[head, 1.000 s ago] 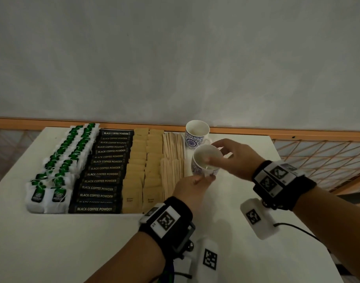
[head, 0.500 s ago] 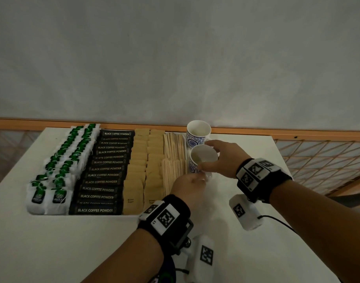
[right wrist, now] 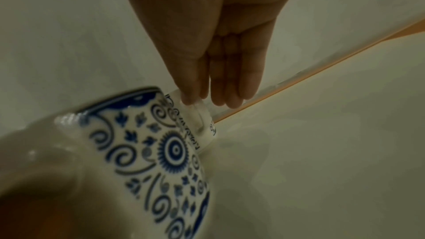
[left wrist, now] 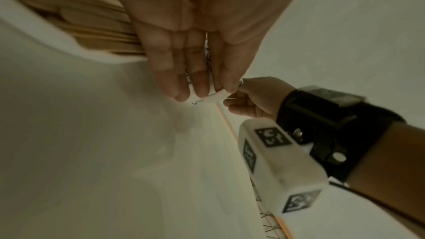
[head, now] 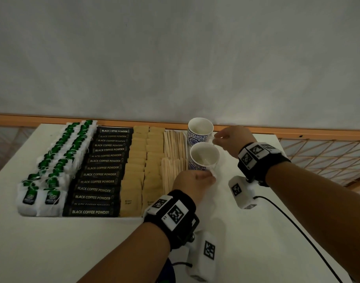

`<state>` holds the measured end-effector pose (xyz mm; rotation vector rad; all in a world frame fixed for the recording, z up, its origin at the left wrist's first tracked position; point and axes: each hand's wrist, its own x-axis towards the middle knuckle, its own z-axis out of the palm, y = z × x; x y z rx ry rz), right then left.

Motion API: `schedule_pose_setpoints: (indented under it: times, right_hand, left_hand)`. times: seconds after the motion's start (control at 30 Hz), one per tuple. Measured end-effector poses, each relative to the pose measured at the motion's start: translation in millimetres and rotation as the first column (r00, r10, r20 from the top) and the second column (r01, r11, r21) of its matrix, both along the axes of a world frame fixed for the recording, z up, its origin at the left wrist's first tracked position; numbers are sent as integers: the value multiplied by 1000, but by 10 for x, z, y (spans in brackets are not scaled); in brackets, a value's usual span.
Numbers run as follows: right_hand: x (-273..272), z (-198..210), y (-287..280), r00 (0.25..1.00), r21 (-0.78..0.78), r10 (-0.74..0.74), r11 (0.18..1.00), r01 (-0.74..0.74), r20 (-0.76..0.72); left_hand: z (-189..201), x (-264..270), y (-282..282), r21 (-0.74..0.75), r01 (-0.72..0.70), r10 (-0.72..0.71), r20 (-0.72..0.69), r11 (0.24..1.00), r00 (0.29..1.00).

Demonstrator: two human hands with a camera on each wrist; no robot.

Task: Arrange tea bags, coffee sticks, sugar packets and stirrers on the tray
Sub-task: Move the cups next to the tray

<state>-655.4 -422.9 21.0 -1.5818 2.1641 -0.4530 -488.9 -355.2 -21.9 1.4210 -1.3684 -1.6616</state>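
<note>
Left hand [head: 192, 180] pinches the near cup's [head: 203, 158] handle, right hand [head: 232, 139] the far cup's [head: 199, 129], both just right of the stirrers [head: 174, 156].

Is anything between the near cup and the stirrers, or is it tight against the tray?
Nothing visible stands between them: the near cup sits right beside the stirrers, at the tray's right edge. The left hand pinches its handle; the right hand holds the far cup's.

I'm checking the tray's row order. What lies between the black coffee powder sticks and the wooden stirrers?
In the head view, two columns of tan brown-sugar packets lie between the black coffee powder sticks and the wooden stirrers.
</note>
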Motion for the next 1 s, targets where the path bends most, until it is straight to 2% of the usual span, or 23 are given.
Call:
schedule_pose_setpoints:
  times: [0.27, 0.53, 0.67, 0.8, 1.0]
  right_hand:
    - [7, -17, -61, 998, -35, 43, 998, -45, -40]
    - [-81, 37, 94, 1000, -60, -9, 998, 11, 30]
    - [-125, 300, 429, 997, -104, -11, 994, 19, 80]
    - [-147, 650, 918, 995, -122, 6, 992, 6, 96]
    - [-151, 965, 1835, 995, -108, 39, 994, -30, 89]
  left_hand:
    - [-34, -77, -41, -66, 13, -9, 61, 998, 998]
    - [-13, -24, 18, -58, -4, 7, 53, 998, 999]
    - [120, 157, 216, -67, 8, -3, 63, 998, 998]
    - [320, 442, 539, -77, 14, -3, 135, 997, 991]
    - [461, 1237, 1330, -53, 15, -3, 233, 998, 973]
